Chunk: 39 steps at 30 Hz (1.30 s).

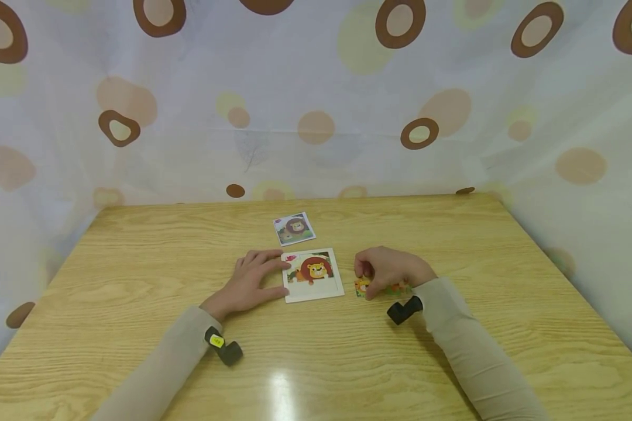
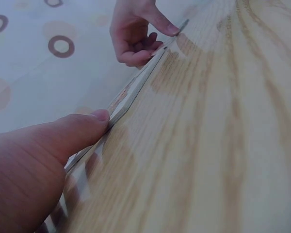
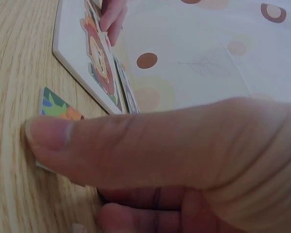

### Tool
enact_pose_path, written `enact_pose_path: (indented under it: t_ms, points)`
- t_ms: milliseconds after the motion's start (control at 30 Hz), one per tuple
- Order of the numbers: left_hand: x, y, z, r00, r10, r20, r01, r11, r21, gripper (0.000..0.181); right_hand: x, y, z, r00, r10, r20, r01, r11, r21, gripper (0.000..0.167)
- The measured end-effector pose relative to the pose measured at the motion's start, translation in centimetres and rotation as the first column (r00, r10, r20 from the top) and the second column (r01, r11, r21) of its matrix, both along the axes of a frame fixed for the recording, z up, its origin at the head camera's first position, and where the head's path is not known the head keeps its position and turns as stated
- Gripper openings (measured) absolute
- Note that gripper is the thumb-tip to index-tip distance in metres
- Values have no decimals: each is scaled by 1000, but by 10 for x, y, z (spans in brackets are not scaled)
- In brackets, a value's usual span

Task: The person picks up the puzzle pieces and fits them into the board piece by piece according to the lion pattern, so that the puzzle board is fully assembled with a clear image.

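Note:
A white-framed lion puzzle board [image 1: 316, 290] lies on the table, its upper part filled with pieces and its lower part bare white. Along its left edge rests my left hand [image 1: 248, 284], fingers spread, the thumb [image 2: 89, 127] touching the rim. To the right of the board, my right hand [image 1: 392, 268] pinches a colourful puzzle piece [image 1: 361, 286] by its edge, the other fingers curled in. This piece [image 3: 56, 104] looks tilted up off the wood in the right wrist view, partly hidden behind the thumb.
More puzzle pieces [image 1: 400, 288] lie under the right hand, mostly covered by it. Behind the board is a lion picture card [image 1: 295, 229]. A patterned curtain [image 1: 316, 88] encloses the back and sides of the wooden table [image 1: 305, 356].

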<state>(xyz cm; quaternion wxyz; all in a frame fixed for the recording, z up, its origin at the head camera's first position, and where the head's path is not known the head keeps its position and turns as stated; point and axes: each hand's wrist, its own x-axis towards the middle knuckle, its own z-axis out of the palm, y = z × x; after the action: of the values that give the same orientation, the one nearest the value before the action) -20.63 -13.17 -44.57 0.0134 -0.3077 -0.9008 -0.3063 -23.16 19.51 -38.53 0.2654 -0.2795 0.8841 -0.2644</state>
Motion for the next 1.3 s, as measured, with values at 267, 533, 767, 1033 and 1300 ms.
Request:
enact_pose_path:
  t_ms: [267, 533, 767, 1033, 1300]
  points:
    - [0, 0, 0, 1000, 2, -15, -2, 1000, -2, 50, -1, 0, 1, 999, 42, -22, -43, 999, -28, 35]
    - [-1, 0, 0, 1000, 1, -8, -1, 1000, -8, 50, -5, 2, 1, 997, 74, -32, -75, 995, -61, 17]
    - [-2, -1, -1, 1000, 6, -4, -6, 1000, -16, 50, -8, 3, -2, 996, 75, -55, -83, 983, -166, 5]
    - [0, -1, 0, 999, -8, -37, 8, 1000, -5, 49, -8, -13, -11, 998, -3, -68, -18, 952, -307, 10]
    - [-1, -1, -2, 1000, -2, -15, 2, 1000, -15, 49, -4, -33, -18, 993, -40, -110, 0, 938, -346, 14]
